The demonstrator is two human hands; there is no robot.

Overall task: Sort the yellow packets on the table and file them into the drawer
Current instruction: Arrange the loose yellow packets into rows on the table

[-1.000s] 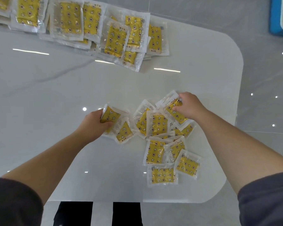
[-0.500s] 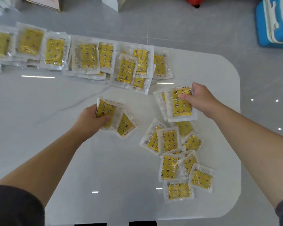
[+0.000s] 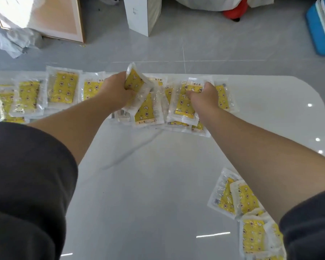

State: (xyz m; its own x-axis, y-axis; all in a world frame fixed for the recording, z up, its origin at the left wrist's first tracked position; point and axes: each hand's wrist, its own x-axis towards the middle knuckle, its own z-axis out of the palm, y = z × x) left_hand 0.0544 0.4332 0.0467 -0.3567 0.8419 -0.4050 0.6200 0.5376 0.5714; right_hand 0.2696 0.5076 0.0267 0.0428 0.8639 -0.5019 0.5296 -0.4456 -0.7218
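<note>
Both hands reach to the far edge of the white table [image 3: 148,184]. The left hand [image 3: 116,92] has its fingers curled round a yellow packet [image 3: 134,80], tilted up off the pile. The right hand [image 3: 206,97] pinches a second packet [image 3: 185,104] with curled fingers, over the overlapping row of packets [image 3: 64,89] along the far edge. A loose cluster [image 3: 246,199] lies near right, partly hidden by the right forearm. On the floor beyond stand a framed board [image 3: 51,17], a white box [image 3: 142,14] and a blue container [image 3: 319,27].
</note>
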